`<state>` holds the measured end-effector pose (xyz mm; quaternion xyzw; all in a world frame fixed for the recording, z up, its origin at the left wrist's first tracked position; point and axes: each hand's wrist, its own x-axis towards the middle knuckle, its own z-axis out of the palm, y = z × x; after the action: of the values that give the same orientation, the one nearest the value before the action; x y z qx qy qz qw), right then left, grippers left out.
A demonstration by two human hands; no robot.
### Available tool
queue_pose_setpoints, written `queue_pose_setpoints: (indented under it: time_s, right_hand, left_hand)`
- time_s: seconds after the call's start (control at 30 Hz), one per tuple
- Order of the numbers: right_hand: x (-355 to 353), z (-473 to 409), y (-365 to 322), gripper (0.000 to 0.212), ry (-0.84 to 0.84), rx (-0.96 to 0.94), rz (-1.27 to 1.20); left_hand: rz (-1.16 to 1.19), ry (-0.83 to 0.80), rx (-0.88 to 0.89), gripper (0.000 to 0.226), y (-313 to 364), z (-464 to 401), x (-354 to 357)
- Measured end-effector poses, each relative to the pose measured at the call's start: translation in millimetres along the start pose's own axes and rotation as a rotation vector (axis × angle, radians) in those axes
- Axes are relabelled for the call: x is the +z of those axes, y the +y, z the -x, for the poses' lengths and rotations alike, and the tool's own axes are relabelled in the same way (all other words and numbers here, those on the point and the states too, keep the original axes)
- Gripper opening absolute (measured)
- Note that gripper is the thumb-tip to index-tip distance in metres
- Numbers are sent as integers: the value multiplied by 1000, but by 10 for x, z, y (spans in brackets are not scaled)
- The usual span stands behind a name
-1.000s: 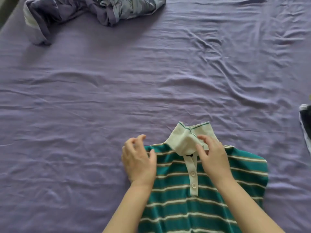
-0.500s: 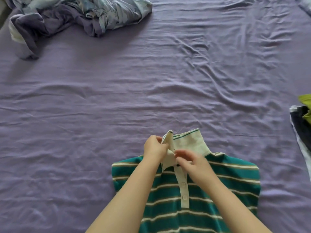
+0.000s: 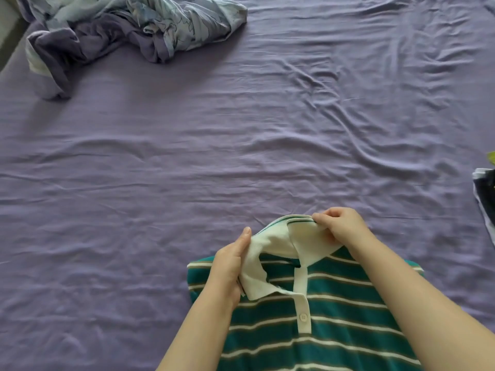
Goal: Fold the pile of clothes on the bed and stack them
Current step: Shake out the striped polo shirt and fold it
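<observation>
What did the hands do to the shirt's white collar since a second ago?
The left hand left the shoulder and took the cream collar of the green striped polo shirt. The right hand shifted to pinch its far edge. The collar now spreads open between them. The shirt still lies on the purple bedsheet.

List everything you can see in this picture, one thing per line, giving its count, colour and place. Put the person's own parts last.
polo shirt: one, teal with white and brown stripes, lying on the near part of the bed.
collar: one, cream with a dark trim line, on the shirt, lifted by both hands.
crumpled bedding: one heap, pale blue print and purple, far left corner.
dark clothes: a partly visible pile, navy and white, at the right edge.
bed sheet: one, purple, wrinkled, under everything.
left hand: one, holding the collar's left tip.
right hand: one, pinching the collar's far edge.
</observation>
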<state>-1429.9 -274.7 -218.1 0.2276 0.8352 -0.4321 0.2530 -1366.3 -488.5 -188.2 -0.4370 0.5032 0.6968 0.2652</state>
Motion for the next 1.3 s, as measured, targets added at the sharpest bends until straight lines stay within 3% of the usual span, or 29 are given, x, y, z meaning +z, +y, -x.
queue_pose_setpoints:
  time_s: [0.13, 0.2, 0.23, 0.3, 0.4, 0.47, 0.57, 0.7, 0.77, 0.93, 1.0, 1.1, 1.3]
  right_hand:
    - [-215, 168, 113, 20, -115, 48, -198]
    - [-292, 206, 174, 17, -103, 114, -272]
    - [-306, 214, 198, 16, -99, 142, -303]
    - [-284, 226, 235, 13, -96, 171, -345]
    - [-231, 238, 258, 14, -82, 130, -302]
    - [-227, 239, 267, 15, -84, 94, -307]
    - [-254, 248, 286, 16, -93, 47, -328]
    - [-326, 294, 323, 16, -113, -43, -341]
    - [-358, 311, 366, 10, -134, -81, -335]
    - [-366, 325, 483, 37, -177, -144, -239]
    - [-345, 323, 516, 32, -151, -133, -268]
    - [-338, 337, 527, 13, -119, -76, -391]
    - [-440, 349, 518, 15, -157, 58, -762]
  left_hand:
    - [243, -68, -224, 39, -127, 43, -83]
    - [311, -53, -250, 32, -212, 68, -94]
    - [235, -15, -209, 28, -256, 85, -89]
    - [-184, 122, 17, 25, -396, 85, -65]
    - [-869, 394, 682, 22, -497, 106, -15]
    - [-1035, 355, 1050, 22, -461, 117, 98]
    - [-1284, 225, 1229, 22, -348, 4, 333]
    - [-1497, 84, 1203, 21, -255, -193, 532]
    - [-1481, 26, 1203, 16, -253, -257, 538]
    - [-950, -55, 748, 21, -198, -330, 442]
    - [-847, -68, 658, 23, -150, -351, 398]
    - [-831, -81, 659, 15, -120, -340, 390]
    - [-853, 41, 754, 14, -70, -349, 454]
